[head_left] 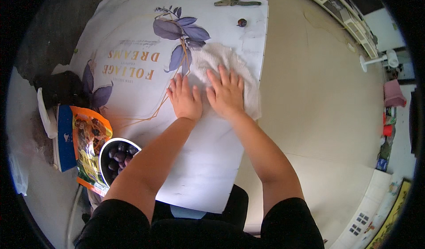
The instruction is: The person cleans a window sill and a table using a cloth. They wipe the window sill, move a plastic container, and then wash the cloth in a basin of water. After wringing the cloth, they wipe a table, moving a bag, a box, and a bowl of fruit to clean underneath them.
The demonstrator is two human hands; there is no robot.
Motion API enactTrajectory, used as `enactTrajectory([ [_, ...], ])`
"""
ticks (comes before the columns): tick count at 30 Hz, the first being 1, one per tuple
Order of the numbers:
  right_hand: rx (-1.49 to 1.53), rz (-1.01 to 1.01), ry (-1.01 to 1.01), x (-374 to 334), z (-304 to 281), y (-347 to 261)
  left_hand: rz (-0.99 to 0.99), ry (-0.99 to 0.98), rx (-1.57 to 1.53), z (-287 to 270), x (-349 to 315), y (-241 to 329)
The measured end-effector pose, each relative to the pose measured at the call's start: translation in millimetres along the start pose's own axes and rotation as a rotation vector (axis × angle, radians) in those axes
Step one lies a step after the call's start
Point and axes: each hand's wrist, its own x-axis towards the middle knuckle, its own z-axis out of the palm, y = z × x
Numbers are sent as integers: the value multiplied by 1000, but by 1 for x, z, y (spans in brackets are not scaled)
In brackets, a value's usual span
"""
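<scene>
A white cloth [250,90] lies crumpled near the right edge of the table [199,160]. My right hand [226,92] rests flat on it, fingers spread and pointing away from me. Just beside it, my left hand [184,99] lies palm down on the tabletop, its fingers stretched out and nothing in them. The table's covering is white marble-look with purple leaves [179,30] and gold lines. Part of the cloth is hidden under my right hand.
Pliers [237,1] and a small dark round fruit [241,23] lie at the far right. By my left forearm stand a white bowl [103,154] of dark purple fruit, an orange snack pouch [105,125] and a blue box [66,138]. Floor [318,107] extends rightward.
</scene>
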Motion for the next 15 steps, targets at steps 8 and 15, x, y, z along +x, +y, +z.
enactTrajectory([
  [8, 343, 359, 189, 127, -3, 99, -56, -164, 361, -7, 4, 24],
  [15, 5, 505, -102, 201, 24, 125, -43, -178, 366, -11, 6, 31],
])
